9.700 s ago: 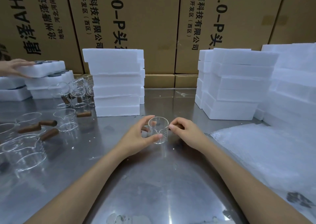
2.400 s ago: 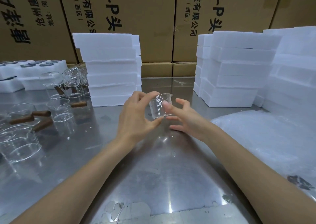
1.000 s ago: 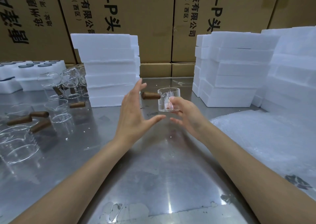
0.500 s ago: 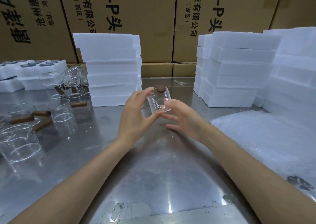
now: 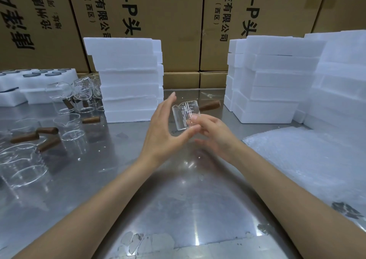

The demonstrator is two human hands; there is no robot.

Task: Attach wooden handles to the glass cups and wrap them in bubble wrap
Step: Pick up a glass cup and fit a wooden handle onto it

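Holding a small glass cup (image 5: 185, 115) up over the steel table (image 5: 178, 209), head view, just above frame centre; cup tilted, spout toward 10 o'clock, printed scale lines facing camera. Wooden handle (image 5: 210, 105) is sticking out of the cup toward 2 o'clock, so it looks already attached. Right hand (image 5: 214, 133) is pinching the cup's near wall with thumb and fingertips. Left hand (image 5: 164, 134) is spread wide, fingers straight and pointing to 12, thumb tip touching the cup base, palm cupping beside it, not closing round it.

Bubble wrap (image 5: 309, 159) is lying at 3 o'clock on the table, well apart from the cup; wrapping not yet begun. More cups with handles (image 5: 65, 100) and loose cups (image 5: 21, 165) are sitting at 9 to 10 o'clock. Foam block stacks (image 5: 126, 78) are standing at 11 and 2 o'clock, cardboard cartons (image 5: 168, 21) behind at 12.

Handling guess: cup is light, rigid, thin-walled, slick and breakable; handle joint is likely the weak spot. Best grabbing the glass body round the wall or under the base, not swinging it by the handle; wrap is soft and limp
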